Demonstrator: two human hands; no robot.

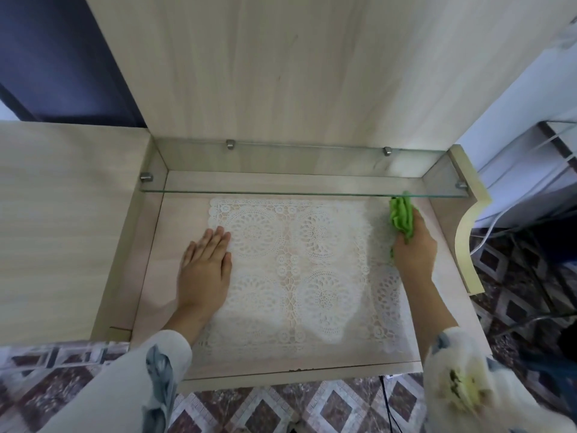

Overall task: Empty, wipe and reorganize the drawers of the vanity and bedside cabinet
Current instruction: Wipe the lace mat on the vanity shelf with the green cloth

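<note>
Left hand flat on white lace mat, fingers straight and together, pressing mat's left edge down, holding nothing

Right hand curled round crumpled green microfibre cloth; cloth bunches out past fingertips toward back right corner

Mat lies on pale wooden vanity surface, below narrow clear glass shelf running left to right along back

Cloth sits at shelf's front edge, right end

Next stroke, I'd guess, goes leftward along shelf's long axis; right hand far nearer, left likely just anchoring mat

Right hand grips green cloth; left hand flat on lace mat.
</note>
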